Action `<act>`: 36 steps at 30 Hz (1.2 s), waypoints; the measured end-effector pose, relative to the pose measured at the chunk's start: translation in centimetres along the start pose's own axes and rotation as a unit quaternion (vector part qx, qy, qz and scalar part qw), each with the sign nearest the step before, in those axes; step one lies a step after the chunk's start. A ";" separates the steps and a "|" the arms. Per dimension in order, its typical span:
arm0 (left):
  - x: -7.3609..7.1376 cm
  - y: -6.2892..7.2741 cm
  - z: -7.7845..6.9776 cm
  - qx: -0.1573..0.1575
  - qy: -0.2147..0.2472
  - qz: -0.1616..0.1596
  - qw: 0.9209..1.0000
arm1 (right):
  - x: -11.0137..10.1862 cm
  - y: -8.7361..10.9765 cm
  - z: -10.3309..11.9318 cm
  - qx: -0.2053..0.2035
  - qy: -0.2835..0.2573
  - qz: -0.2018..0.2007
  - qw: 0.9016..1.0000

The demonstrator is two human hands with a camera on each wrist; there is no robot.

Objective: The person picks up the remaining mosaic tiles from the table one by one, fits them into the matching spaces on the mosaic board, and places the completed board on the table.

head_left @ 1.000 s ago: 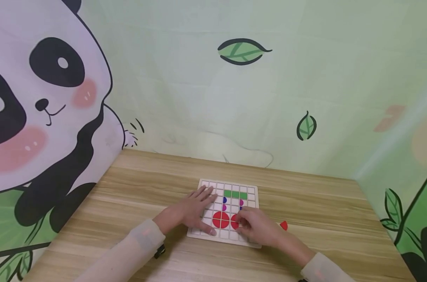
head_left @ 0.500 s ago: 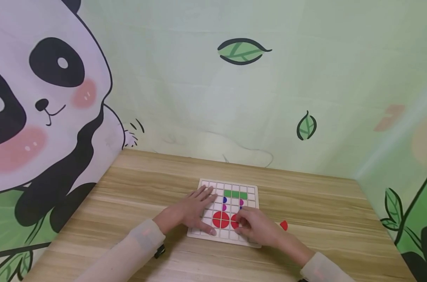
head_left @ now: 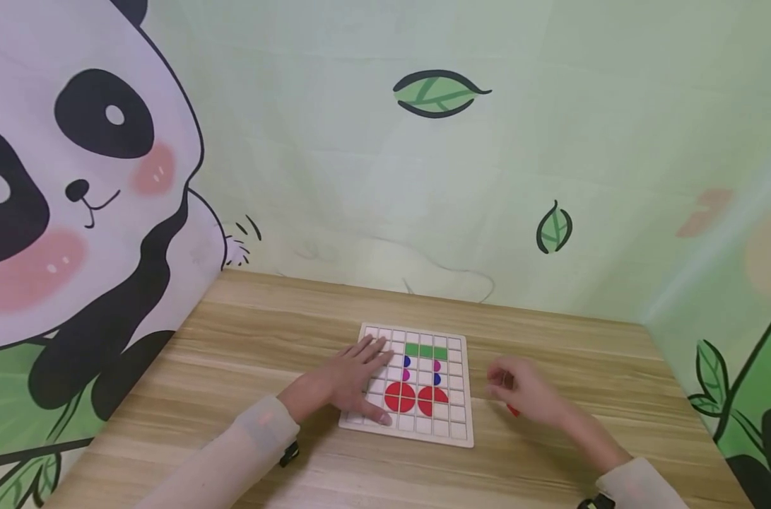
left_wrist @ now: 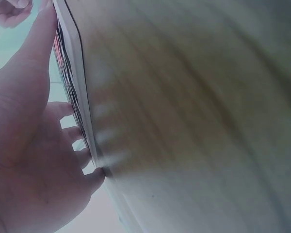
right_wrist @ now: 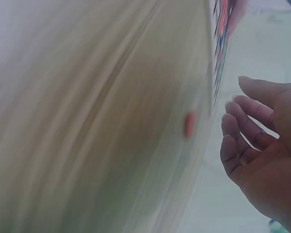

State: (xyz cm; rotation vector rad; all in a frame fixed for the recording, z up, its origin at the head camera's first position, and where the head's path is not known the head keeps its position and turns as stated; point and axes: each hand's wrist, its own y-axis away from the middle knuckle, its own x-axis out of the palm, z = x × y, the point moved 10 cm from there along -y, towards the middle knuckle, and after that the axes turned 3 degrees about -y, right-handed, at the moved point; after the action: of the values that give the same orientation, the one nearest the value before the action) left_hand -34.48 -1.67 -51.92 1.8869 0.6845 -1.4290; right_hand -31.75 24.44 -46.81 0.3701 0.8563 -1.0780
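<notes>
A white gridded board lies on the wooden table, bearing green squares, small blue and magenta half-round pieces, and red pieces forming two round shapes, one of them a red disc on the left. My left hand rests on the board's left side with its fingers spread. To the right of the board, my right hand hovers with loosely bent fingers and nothing between them. Below it, partly covered in the head view, is a loose red piece; the right wrist view shows this red piece apart from the fingers.
The wooden tabletop meets a pale green fabric wall at the back. A printed panda covers the left side, and printed leaves decorate the rest. Dark wrist devices show at both cuffs, such as the band on the left.
My right hand has left the red pieces on the board and moved right, over the loose red piece. The right round shape is now uncovered. My left hand has stayed put.
</notes>
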 end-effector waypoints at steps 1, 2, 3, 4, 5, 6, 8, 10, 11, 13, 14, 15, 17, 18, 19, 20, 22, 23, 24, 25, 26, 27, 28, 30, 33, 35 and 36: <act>0.0 0.0 0.0 0.000 0.001 0.000 1.000 | -0.4 0.3 -0.4 -0.001 0.006 -0.004 1.000; 0.0 0.0 0.0 -0.001 0.000 0.000 1.000 | -0.8 0.7 -0.8 -0.001 0.009 -0.008 1.000; 0.0 0.0 0.0 -0.001 -0.001 0.001 1.000 | -1.1 1.0 -1.1 -0.002 0.010 -0.009 1.000; 0.0 0.0 0.0 -0.001 -0.001 0.001 1.000 | -1.4 1.3 -1.4 0.002 0.008 -0.006 1.000; 0.0 0.0 0.0 -0.002 -0.003 0.002 1.000 | -1.5 1.6 -1.7 0.001 0.006 -0.003 1.000; 0.0 -0.1 0.0 -0.002 -0.003 0.002 1.000 | -1.6 1.8 -1.9 0.002 0.004 0.001 1.000; 0.2 -0.1 0.1 -0.003 -0.006 0.006 1.000 | -1.6 2.3 -2.4 0.009 -0.010 0.017 1.000; 0.3 -0.1 0.1 -0.004 -0.004 0.006 1.000 | -1.5 2.6 -2.8 0.010 -0.020 0.030 0.999; 0.3 -0.1 0.1 -0.005 -0.004 0.007 1.000 | -1.5 2.8 -3.0 0.010 -0.024 0.036 0.999; 0.3 -0.1 0.2 -0.006 -0.003 0.007 1.000 | -1.4 3.1 -3.3 0.015 -0.032 0.045 0.998; 0.2 -0.1 0.2 -0.005 -0.002 0.006 1.000 | -1.4 3.2 -3.4 0.016 -0.034 0.047 0.998; 0.1 -0.1 0.1 -0.005 -0.002 0.005 1.000 | -1.4 3.3 -3.5 0.017 -0.034 0.048 0.998; 0.1 -0.1 0.2 -0.005 -0.003 0.005 1.000 | -1.3 3.5 -3.6 0.025 -0.038 0.049 0.998; 0.1 -0.1 0.2 -0.005 -0.004 0.005 1.000 | -1.3 3.6 -3.7 0.027 -0.036 0.049 0.998; 0.1 -0.1 0.2 -0.005 -0.004 0.005 1.000 | -1.2 3.6 -3.7 0.030 -0.037 0.049 0.998; 0.1 -0.1 0.1 -0.004 -0.005 0.004 1.000 | -1.2 3.7 -3.8 0.033 -0.037 0.049 0.998; 0.0 -0.1 0.1 -0.003 -0.004 0.003 1.000 | -1.2 3.7 -3.9 0.038 -0.038 0.049 0.997; 0.0 -0.1 0.1 -0.003 -0.004 0.003 1.000 | -1.1 3.7 -3.9 0.039 -0.037 0.049 0.997; 0.0 -0.1 0.1 -0.003 -0.004 0.002 1.000 | -1.1 3.7 -4.0 0.041 -0.038 0.049 0.997; -0.1 -0.1 0.1 -0.004 -0.004 0.002 1.000 | -1.1 3.7 -4.0 0.042 -0.038 0.049 0.997; -0.1 -0.1 0.1 -0.004 -0.003 0.002 1.000 | -1.2 3.7 -4.0 0.042 -0.037 0.047 0.997; -0.1 -0.1 0.1 -0.005 -0.003 0.002 1.000 | -1.2 3.8 -4.0 0.042 -0.036 0.046 0.997; -0.1 -0.1 0.1 -0.005 -0.003 0.002 1.000 | -1.2 3.8 -4.0 0.042 -0.035 0.044 0.998; -0.1 -0.1 0.1 -0.006 -0.002 0.002 1.000 | -1.3 3.8 -4.0 0.041 -0.034 0.039 0.998; 0.0 -0.1 0.1 -0.005 -0.004 0.003 1.000 | -1.3 3.9 -4.0 0.042 -0.034 0.032 0.998; 0.1 -0.1 0.1 -0.004 -0.006 0.004 1.000 | -1.3 3.9 -3.9 0.040 -0.032 0.029 0.998; 0.1 -0.1 0.1 -0.003 -0.006 0.004 1.000 | -1.3 3.9 -3.9 0.037 -0.030 0.027 0.998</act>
State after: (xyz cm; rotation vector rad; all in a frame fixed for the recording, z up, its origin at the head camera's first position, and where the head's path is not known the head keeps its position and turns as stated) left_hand -34.54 -1.66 -52.04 1.8721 0.6745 -1.4311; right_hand -30.24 29.55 -48.81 0.4190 0.7504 -1.0666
